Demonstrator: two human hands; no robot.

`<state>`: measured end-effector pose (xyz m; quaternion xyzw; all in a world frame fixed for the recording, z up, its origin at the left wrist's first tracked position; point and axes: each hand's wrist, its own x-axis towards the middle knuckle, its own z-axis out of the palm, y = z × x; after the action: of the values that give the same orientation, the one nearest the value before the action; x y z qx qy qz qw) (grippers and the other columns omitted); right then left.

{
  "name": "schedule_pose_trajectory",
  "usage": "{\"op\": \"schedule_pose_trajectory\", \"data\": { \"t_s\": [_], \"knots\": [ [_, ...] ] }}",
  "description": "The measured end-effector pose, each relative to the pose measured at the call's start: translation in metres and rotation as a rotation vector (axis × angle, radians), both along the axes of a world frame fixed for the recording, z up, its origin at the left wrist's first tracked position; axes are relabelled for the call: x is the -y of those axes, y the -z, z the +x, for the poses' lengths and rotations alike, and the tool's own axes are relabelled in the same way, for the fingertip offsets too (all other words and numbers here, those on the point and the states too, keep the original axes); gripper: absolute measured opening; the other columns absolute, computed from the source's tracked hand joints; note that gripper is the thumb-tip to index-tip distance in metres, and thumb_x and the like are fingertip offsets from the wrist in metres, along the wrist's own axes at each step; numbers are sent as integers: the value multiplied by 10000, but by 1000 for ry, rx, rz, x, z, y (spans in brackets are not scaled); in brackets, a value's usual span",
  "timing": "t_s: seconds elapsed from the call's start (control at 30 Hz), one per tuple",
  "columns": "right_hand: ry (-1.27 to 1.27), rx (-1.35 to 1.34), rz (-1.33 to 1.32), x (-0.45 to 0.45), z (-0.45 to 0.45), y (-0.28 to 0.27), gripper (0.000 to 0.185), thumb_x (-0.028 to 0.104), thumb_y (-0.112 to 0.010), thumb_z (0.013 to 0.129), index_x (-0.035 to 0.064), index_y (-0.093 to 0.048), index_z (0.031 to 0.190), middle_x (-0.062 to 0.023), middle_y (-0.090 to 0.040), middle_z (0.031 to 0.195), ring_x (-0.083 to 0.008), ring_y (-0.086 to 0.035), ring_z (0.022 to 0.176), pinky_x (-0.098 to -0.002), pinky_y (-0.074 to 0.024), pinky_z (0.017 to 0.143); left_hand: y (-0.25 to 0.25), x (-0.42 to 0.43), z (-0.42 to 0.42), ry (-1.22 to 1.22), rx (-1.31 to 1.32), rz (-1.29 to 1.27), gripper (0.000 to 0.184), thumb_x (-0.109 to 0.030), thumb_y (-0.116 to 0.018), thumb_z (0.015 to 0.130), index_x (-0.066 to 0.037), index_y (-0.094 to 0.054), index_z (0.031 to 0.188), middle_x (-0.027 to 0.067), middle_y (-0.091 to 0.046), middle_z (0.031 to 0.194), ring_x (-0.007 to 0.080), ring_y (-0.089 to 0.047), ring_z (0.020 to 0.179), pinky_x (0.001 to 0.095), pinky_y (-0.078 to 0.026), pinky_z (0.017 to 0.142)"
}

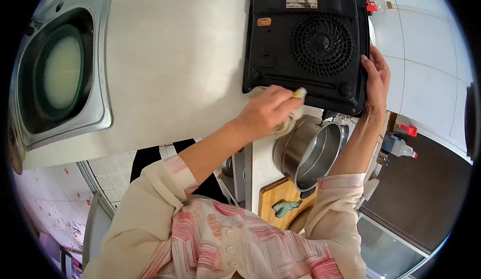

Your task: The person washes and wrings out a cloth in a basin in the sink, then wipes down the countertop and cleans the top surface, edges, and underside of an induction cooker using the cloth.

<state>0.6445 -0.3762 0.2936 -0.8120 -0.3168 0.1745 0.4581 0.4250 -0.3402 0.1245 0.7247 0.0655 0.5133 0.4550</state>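
A black induction cooker (280, 43) stands tipped up on the counter, its underside with a round fan grille (322, 41) and two labels facing me. My right hand (377, 76) grips its right edge, thumb on the underside and fingers partly hidden behind. My left hand (268, 109) is closed around a pale, crumpled cloth (286, 126) at the cooker's lower edge. A white and yellow bit of the cloth sticks out by the fingers. Just below the cooker, a steel pot (295, 151) sits tilted between my forearms.
At the left, a steel sink (103, 98) holds a dark green basin (40, 86) with cloudy water. The pale counter (165, 43) lies between sink and cooker. A wooden board (268, 204) bears a grey-green cloth (286, 208). Bottles (398, 146) stand by the tiled wall (428, 38) at right.
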Motion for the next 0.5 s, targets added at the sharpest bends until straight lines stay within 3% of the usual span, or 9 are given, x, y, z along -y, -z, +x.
{"op": "schedule_pose_trajectory", "data": {
  "t_s": [0.2, 0.27, 0.4, 0.47, 0.5],
  "knots": [
    [-52, -22, 6, -4, 0, -4, 460, -13, -550, 842, -119, -435, 1275, -167, -607, 1157, -164, -595, 994, -258, -458, 881, 38, -16, -32, -26, -237, 11, 302, -8, -641, 697, -19, -631, 999, 115, -570, 954, 294, -576, 867, 368, -507, 729],
    [-26, 61, -43, -8, -3, -6, 458, -14, -547, 843, -119, -436, 1274, -170, -602, 1163, -166, -596, 997, -257, -464, 872, 48, -19, -40, 2, -441, 0, 267, -9, -630, 697, -19, -626, 963, 113, -567, 954, 290, -567, 841, 371, -502, 728],
    [-55, 23, -23, -9, -4, -6, 453, -13, -546, 846, -117, -437, 1274, -168, -600, 1166, -166, -594, 1004, -257, -466, 870, 33, -33, -49, 43, -621, 38, 211, -28, -632, 712, -12, -614, 921, 122, -558, 930, 296, -558, 847, 386, -489, 736],
    [-60, 8, -23, -2, 4, -2, 452, -14, -544, 847, -113, -439, 1275, -159, -603, 1159, -163, -595, 1000, -258, -467, 869, 29, -45, -52, 99, -886, -80, 231, -63, -659, 715, -2, -602, 931, 133, -544, 936, 318, -549, 872, 397, -479, 755],
    [-61, 7, -22, -2, 3, 0, 452, -14, -544, 847, -113, -439, 1275, -159, -603, 1159, -163, -595, 1000, -258, -467, 869, 24, -54, -58, 98, -886, -80, 231, -63, -659, 715, -2, -602, 931, 133, -544, 936, 318, -549, 872, 397, -479, 755]
  ]
}}
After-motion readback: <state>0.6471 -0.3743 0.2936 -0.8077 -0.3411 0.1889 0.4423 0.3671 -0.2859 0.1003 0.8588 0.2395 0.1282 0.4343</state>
